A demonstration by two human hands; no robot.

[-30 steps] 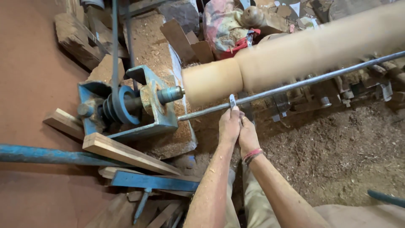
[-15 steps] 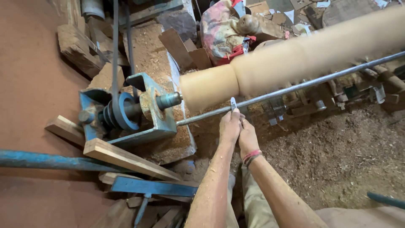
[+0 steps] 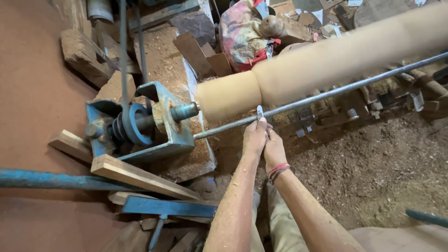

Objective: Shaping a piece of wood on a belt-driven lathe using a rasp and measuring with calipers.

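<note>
Right now I am looking down at both hands gripping one chisel (image 3: pixel 260 112), its metal tip poking up at twelve o'clock from the knuckles. My left hand (image 3: pixel 255 136) is wrapping tight around the handle, and my right hand (image 3: pixel 274 150) is pressing in just beside it at four o'clock, also closed on the handle; a red band is sitting on that wrist. The chisel is leaning on the steel rod (image 3: pixel 326 94), which is running from eight o'clock up to two o'clock across the view. Its tip is reaching toward the wooden post (image 3: pixel 326 60), a long pale cylinder lying just beyond the rod; I cannot tell whether the tip is touching the wood. The post's narrower left end is meeting a metal spindle (image 3: pixel 184 111), held in a blue bracket (image 3: pixel 165 135) at nine o'clock from the hands. A stepped blue pulley (image 3: pixel 128 125) is sitting inside that bracket, with a belt (image 3: pixel 123 51) rising from it toward twelve o'clock. Sawdust (image 3: pixel 373 163) is covering the floor at three o'clock. A wooden plank (image 3: pixel 140 175) is lying at eight o'clock, near a blue bar (image 3: pixel 51 179).
</note>
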